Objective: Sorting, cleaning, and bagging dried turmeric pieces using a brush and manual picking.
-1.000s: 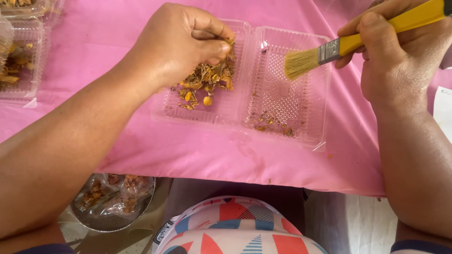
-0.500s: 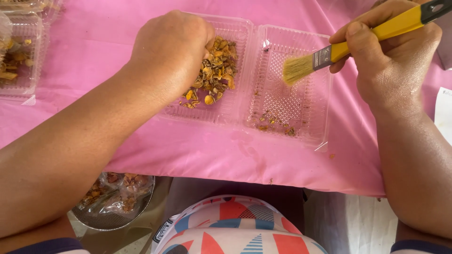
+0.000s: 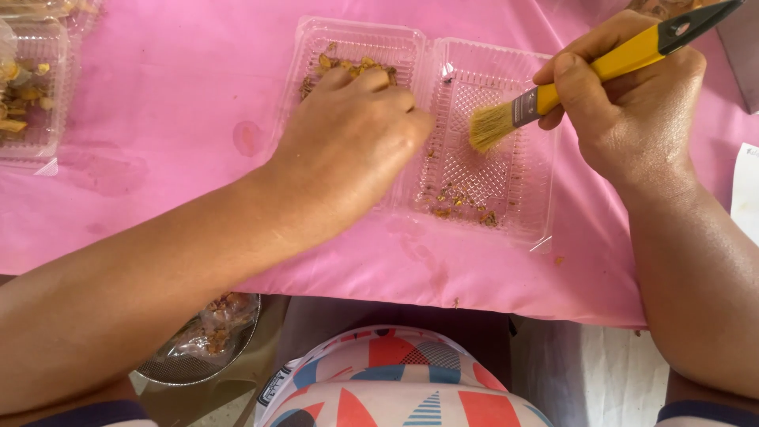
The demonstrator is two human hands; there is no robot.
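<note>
Brush (image 3: 506,119) bristles hover just above the right half of the hinged clear tray (image 3: 526,225) on the pink tabletop (image 3: 158,158); right hand (image 3: 632,119), grip pinching its yellow handle. Left hand (image 3: 348,150) covers the yellowish bits (image 3: 348,65), perhaps steadying the tray, fingers curled.

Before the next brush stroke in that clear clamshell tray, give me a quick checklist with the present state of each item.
1. Brush grip: right hand is wrapped around the yellow handle of the brush. Ok.
2. Bristles over the right half of the clear tray, aimed down; contact with the floor: cannot tell.
3. Tray steadied: left hand rests on the left half, over the orange-brown pieces. Ok.
4. Crumbs sit at the near edge of the right half, not cleared. Not ok.
5. Cloth clean: pink tablecloth shows stains and stray crumbs near its front edge. Not ok.
6. Left fingers holding any pieces: hidden under the hand. Cannot tell.
</note>
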